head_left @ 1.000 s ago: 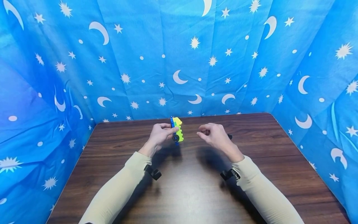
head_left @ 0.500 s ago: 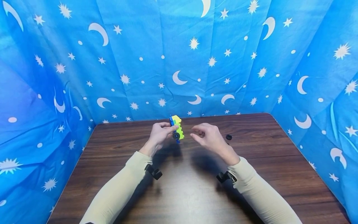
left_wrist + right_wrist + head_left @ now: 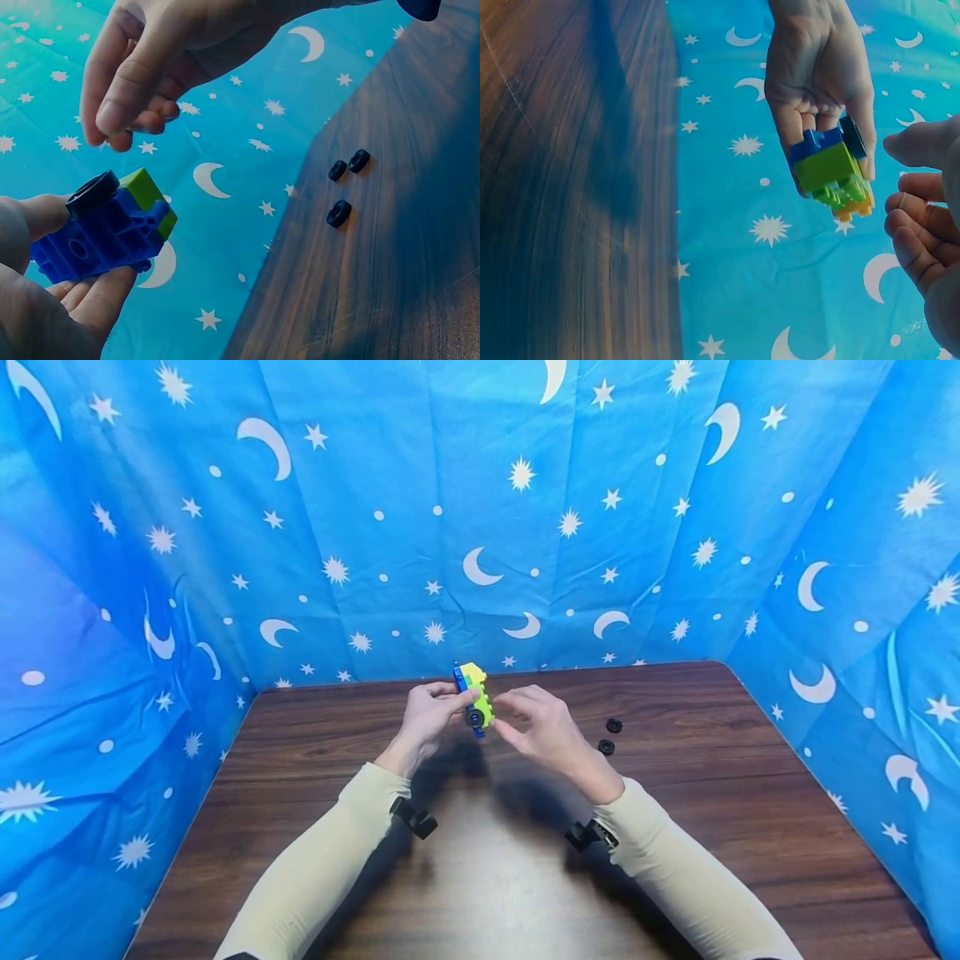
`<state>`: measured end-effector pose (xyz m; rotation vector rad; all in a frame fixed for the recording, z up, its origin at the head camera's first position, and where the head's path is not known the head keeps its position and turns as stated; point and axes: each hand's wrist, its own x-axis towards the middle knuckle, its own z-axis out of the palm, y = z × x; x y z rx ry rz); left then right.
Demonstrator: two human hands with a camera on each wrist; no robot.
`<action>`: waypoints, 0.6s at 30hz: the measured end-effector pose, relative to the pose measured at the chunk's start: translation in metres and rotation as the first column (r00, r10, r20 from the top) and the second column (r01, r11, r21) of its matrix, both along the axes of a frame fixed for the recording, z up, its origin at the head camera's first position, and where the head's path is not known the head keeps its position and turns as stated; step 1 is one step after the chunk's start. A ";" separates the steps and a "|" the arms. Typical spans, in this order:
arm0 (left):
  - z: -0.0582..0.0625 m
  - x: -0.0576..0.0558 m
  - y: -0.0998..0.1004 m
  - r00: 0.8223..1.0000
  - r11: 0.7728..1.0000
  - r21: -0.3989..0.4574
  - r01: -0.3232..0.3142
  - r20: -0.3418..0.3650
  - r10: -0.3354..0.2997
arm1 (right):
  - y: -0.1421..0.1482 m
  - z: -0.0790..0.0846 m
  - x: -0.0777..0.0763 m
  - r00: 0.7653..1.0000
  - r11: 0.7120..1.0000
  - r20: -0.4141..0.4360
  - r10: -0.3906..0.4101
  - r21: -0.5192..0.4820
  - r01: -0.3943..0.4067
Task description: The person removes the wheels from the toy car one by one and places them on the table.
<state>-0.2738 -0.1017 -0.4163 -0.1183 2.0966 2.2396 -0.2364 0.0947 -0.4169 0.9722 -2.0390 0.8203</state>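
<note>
My left hand (image 3: 426,718) grips a toy brick car (image 3: 480,706) above the table, between thumb and fingers. In the left wrist view, its blue base (image 3: 101,241) faces the camera, with a black wheel (image 3: 93,192) fitted on one side. Lime green bricks (image 3: 829,171) and a yellow piece (image 3: 859,205) sit on the base in the right wrist view. Right beside the car is my right hand (image 3: 543,727), fingers loosely bent, nothing visible between them. The right wrist view shows a gap between its fingers (image 3: 922,196) and the car.
Several loose parts lie on the brown wooden table (image 3: 480,877): a black wheel (image 3: 614,726), another wheel (image 3: 606,747), and a third wheel (image 3: 339,214) shown in the left wrist view. Blue cloth (image 3: 420,568) with moons and stars surrounds the table's back and sides.
My right hand has moved left to the car, uncovering two wheels on the table in the head view. The left hand keeps its grip; the car has risen and tilted slightly.
</note>
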 end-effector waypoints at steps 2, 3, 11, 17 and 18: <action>0.000 0.000 0.001 1.000 1.000 0.021 -0.003 -0.005 0.003 | -0.003 0.001 0.000 1.000 1.000 -0.010 0.000 0.003 0.000; 0.000 -0.001 0.001 1.000 0.999 0.034 -0.003 -0.009 0.003 | -0.004 0.001 0.000 1.000 1.000 -0.020 -0.002 0.004 0.002; 0.002 0.001 0.000 0.999 0.999 0.033 -0.016 -0.028 0.017 | -0.014 -0.001 0.001 0.998 0.999 -0.059 -0.002 0.037 0.004; 0.000 0.001 -0.001 0.999 0.999 0.042 -0.024 -0.024 0.025 | -0.018 -0.004 0.000 0.996 0.998 -0.083 -0.018 0.056 0.023; 0.000 0.001 -0.001 0.999 0.999 0.045 -0.024 -0.024 0.026 | -0.018 -0.005 -0.001 0.996 0.998 -0.087 -0.020 0.055 0.025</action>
